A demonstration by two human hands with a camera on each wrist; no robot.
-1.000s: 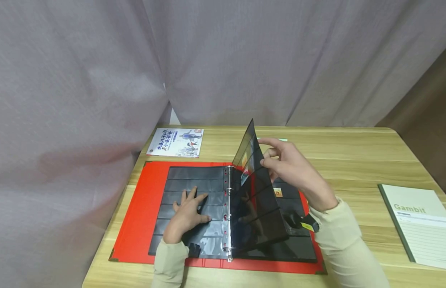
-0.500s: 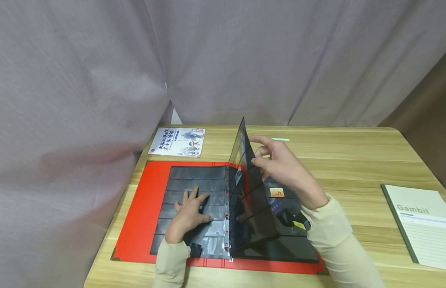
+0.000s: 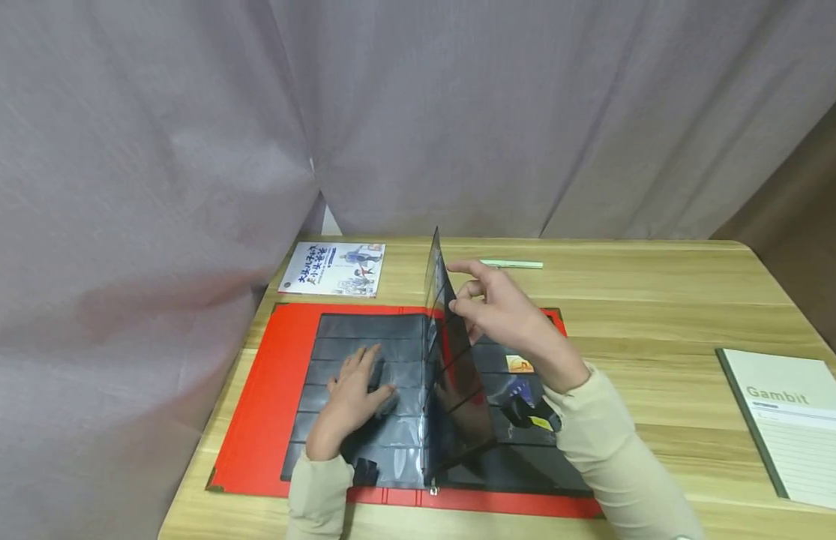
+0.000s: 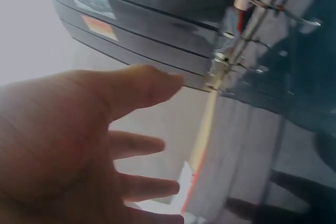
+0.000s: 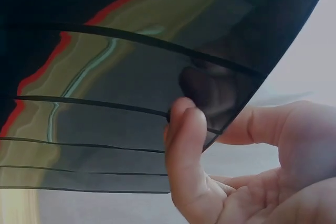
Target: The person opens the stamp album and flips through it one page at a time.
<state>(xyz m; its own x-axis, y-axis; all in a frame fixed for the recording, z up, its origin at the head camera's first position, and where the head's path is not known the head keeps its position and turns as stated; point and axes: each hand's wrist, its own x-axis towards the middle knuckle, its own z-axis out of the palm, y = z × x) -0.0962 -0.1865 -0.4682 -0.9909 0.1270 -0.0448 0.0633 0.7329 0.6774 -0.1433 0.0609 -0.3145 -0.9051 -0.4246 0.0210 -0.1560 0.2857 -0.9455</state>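
A red ring binder (image 3: 256, 405) lies spread out on the table, its black pocket pages on metal rings (image 4: 247, 51). With thumb and fingers my right hand (image 3: 501, 307) pinches the outer edge of one black pocket page (image 3: 458, 375), which stands nearly upright over the rings. In the right wrist view, the page (image 5: 121, 72) mirrors a red edge and the wood. My left hand (image 3: 353, 394) rests on the left pocket page (image 3: 364, 326), fingers spread. On the right-hand page below, an orange stamp-like card (image 3: 519, 364) and a blue one (image 3: 521, 391) sit in the pockets.
A picture book (image 3: 333, 268) lies at the back left of the wooden table (image 3: 660, 300). Behind the binder is a pale green pen-like stick (image 3: 515, 264). A "Gambit" notepad (image 3: 789, 420) lies at the right, and a grey curtain (image 3: 418, 120) hangs behind.
My right hand has moved left, swinging the pinched page from a rightward lean to nearly upright. More of the page beneath shows. My left hand stays on the left page.
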